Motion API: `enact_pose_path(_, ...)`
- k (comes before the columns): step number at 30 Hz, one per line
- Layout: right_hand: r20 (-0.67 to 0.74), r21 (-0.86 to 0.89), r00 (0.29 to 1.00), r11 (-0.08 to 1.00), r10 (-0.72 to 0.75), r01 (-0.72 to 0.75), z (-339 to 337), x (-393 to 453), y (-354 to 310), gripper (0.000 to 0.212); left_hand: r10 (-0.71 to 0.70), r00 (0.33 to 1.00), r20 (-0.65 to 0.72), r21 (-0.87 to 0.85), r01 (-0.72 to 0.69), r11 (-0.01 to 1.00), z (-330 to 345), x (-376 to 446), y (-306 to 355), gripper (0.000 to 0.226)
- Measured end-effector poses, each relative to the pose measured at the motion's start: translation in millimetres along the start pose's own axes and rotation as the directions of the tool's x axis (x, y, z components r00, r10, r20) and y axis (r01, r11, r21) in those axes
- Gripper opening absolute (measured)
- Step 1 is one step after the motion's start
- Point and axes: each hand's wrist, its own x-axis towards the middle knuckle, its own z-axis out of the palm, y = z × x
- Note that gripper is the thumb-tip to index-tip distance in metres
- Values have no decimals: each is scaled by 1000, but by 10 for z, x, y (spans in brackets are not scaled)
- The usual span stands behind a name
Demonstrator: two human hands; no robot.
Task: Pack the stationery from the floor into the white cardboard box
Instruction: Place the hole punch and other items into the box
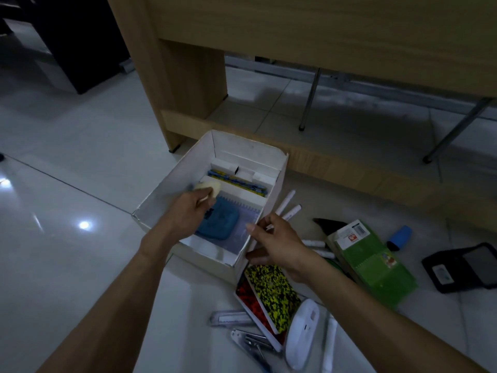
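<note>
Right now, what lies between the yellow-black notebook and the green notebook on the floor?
In the head view, the right hand and its forearm cross that stretch, between the yellow-black notebook and the green notebook. White markers lie just beyond the wrist.

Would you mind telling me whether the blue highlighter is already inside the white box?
No, the blue highlighter lies on the floor to the right of the green notebook, well outside the white box.

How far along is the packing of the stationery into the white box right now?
Partway. Already in the white cardboard box: a blue pouch on a spiral notebook and pencils. In hand: the left hand holds a pale eraser-like item over the box; the right hand holds white pens. Left on the floor: patterned notebooks, a green notebook, a blue highlighter.
</note>
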Motion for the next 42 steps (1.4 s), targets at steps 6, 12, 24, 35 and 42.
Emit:
enact_pose_path(6,-22,-10,1000,1000,-6,5,16,9,2,24,-12,999,-42,-100,8,995,-16,-33,-17,40)
enact_pose_path(12,-35,-4,999,1000,-5,5,20,16,17,25,26,997,-68,-123,-34,992,-51,-113,48,42)
enact_pose_path(24,-142,-22,990,1000,-25,22,52,-38,-12,27,122,991,-60,-164,-131,978,-354,-318,577,34)
enact_pose_path(35,-116,316,987,938,-108,140,-475,-458,-663,59,395,918,-36,-38,-396,917,-239,-590,1274,43)
enact_pose_path(42,-138,464,984,870,-115,166,-658,-860,-699,71,495,868,43,79,-497,864,111,-648,1525,47)
